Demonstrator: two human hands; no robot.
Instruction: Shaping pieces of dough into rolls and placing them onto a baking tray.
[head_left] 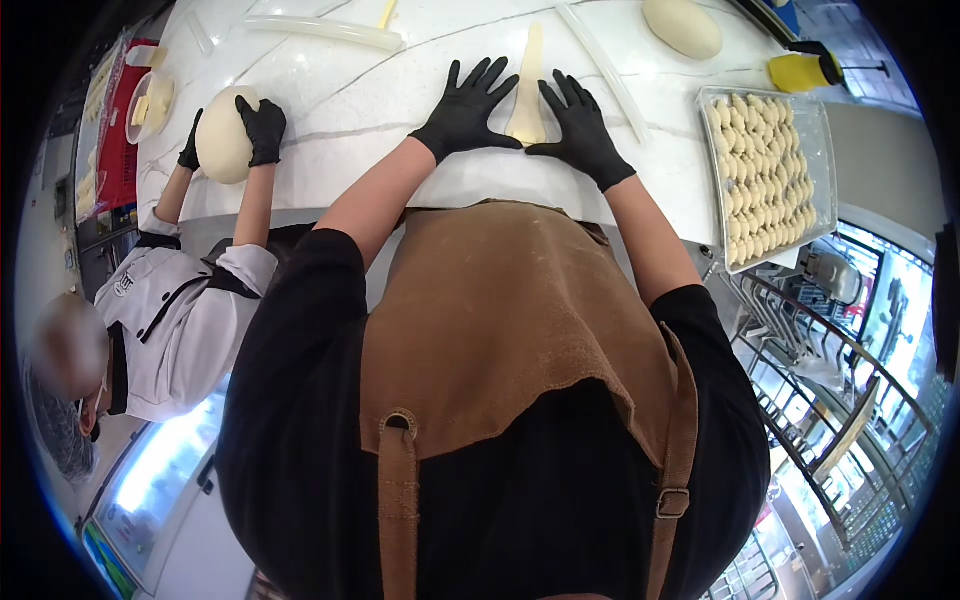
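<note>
A long, narrow triangle of pale dough (529, 88) lies on the white marble table, its point toward the far side and its wide end toward me. My left hand (466, 110), in a black glove, rests at its left with fingers spread. On the other side is my right hand (582, 128), gloved alike, fingers stretched out and angled away. Both thumbs reach in to the wide near end of the dough, their tips close together there. Whether the thumbs press on the dough or only on the table beside it, I cannot tell. Neither hand grips anything.
Translucent rolling pins lie at far left (325, 31) and right (606, 76). A dough mass (684, 27) sits far right, near a yellow object (800, 72). Rolled dough pieces (755, 165) fill a tray (826, 200). At left, a co-worker holds a large dough ball (225, 138) beside a tub (163, 100).
</note>
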